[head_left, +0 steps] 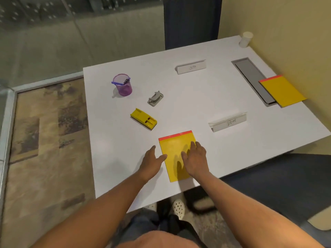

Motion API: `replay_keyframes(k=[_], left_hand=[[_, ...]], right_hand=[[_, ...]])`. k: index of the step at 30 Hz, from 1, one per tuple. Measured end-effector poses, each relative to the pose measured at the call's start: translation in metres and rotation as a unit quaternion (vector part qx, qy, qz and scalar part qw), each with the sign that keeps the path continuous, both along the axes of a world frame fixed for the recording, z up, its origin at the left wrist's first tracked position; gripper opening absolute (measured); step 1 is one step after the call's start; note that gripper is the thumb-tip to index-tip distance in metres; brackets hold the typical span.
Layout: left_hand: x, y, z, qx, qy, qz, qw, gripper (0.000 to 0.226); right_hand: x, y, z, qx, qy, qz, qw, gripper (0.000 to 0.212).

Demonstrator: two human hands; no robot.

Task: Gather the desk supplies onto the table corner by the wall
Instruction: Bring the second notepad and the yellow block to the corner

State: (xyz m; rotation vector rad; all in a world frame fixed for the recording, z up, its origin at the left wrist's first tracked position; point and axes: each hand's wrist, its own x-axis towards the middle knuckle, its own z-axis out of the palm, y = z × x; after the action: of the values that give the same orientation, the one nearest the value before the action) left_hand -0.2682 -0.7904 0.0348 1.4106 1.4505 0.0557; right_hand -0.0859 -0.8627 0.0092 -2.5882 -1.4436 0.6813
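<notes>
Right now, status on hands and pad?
Left hand open beside near yellow notepad, right hand flat on it. No grip. Second yellow pad by wall. Path clear.

A dark chair stands behind the white table — patterned carpet lies left, yellow wall right.

a yellow notepad with a red top strip lies flat near my edge of the tabletop. beyond it to the left sit a yellow stapler, a small grey hole punch and an upright purple mesh cup holding a blue pen. a second yellow notepad lies by the wall, overlapping a grey tray.
</notes>
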Motion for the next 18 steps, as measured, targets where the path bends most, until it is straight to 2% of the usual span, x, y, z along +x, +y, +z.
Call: replay_keyframes(k=[2,5,9,12,15,18], left_hand=[[0.003,0.006,-0.011,-0.038,-0.027,0.033,0.998,0.075],[0.011,0.015,-0.027,-0.046,-0.016,0.037,0.998,0.069],[0.024,0.019,-0.036,-0.033,0.003,0.052,0.998,0.064],[0.031,0.018,-0.043,-0.073,-0.021,0.089,0.993,0.063],[0.036,0.017,-0.052,-0.146,-0.072,0.17,0.972,0.061],[0.036,0.021,-0.058,-0.207,-0.109,0.229,0.945,0.061]], right_hand=[[0.004,0.005,-0.008,-0.016,0.027,-0.021,0.999,0.073],[0.009,0.012,-0.016,-0.02,0.075,-0.093,0.993,0.062],[0.008,0.016,-0.023,-0.028,0.109,-0.158,0.981,0.063],[0.006,0.018,-0.025,-0.038,0.106,-0.179,0.977,0.057],[0.006,0.02,-0.026,-0.014,0.112,-0.21,0.971,0.049],[0.011,0.022,-0.025,0.012,0.15,-0.274,0.95,0.054]])
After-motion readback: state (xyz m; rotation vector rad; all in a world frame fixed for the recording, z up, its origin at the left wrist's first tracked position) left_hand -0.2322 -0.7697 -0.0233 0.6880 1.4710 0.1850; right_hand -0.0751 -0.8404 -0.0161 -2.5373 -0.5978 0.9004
